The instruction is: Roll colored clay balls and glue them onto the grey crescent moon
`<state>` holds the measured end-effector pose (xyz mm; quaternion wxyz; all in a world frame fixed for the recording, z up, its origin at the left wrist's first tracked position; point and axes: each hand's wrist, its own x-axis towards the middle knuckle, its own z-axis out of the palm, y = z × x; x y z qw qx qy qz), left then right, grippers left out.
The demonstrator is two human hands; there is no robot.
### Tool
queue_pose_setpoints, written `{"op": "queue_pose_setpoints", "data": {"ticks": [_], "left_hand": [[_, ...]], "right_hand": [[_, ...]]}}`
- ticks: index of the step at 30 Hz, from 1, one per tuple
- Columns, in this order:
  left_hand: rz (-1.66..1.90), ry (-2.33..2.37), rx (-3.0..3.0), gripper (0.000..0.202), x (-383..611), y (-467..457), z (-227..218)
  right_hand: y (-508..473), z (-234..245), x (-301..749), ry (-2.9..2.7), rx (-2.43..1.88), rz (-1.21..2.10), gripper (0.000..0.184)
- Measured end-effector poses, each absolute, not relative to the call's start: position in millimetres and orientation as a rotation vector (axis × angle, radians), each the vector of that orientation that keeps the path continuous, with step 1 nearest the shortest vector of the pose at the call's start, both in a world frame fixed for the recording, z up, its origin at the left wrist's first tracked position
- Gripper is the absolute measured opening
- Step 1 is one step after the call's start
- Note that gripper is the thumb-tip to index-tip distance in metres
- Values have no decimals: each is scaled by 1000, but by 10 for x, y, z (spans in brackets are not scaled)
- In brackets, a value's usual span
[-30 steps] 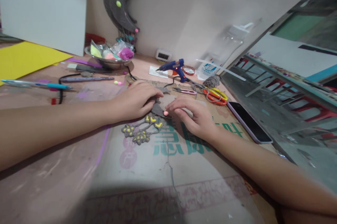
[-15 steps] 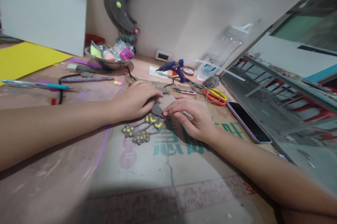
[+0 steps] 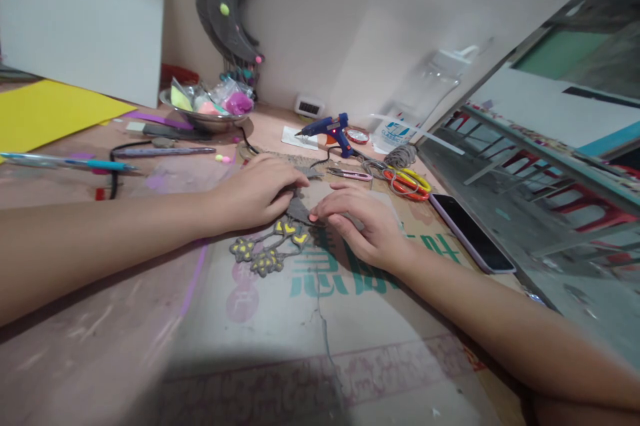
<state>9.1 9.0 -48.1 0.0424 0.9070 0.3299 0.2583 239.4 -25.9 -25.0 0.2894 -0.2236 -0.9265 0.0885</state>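
L hand: comes in from left edge, forearm lying low across the table. Palm down, knuckles humped, fingers curled fwd. Fingertips press on the grey felt piece at frame centre. Not closed round anything, just pinning it flat.
R hand: enters from lower right, forearm running diagonally up to centre. Wrist low, palm down, fingers loosely bent and pointing left. Index tip sits on the felt's edge at a small pink dot; can't tell if bead or nail. Thumb is hidden under the hand, so can't tell whether it's pinching.
Hands: fingertips nearly meet over the felt, L just above R.
Felt piece: flat on the cardboard sheet, centre of frame, btwn both sets of fingertips. Its lower-left part carries yellow flower and heart shapes, uncovered, just below L hand.
Behind hands, centre right: blue glue gun, red light on. Twine, snips and orange-yellow scissors sit nearer.
Right of R hand: phone, screen dark, on the cardboard's edge.
Upper left: yellow paper, pen, metal bowl w/ coloured bits.
Top centre: grey moon-shaped hanging against the wall.
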Motion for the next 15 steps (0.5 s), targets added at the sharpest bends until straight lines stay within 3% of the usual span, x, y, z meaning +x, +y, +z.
{"op": "queue_pose_setpoints", "data": {"ticks": [15], "left_hand": [[796,1001,2788,27,91,88,-481]], "right_hand": [[-262,-266,2404,-2455,-593,205,17]]}}
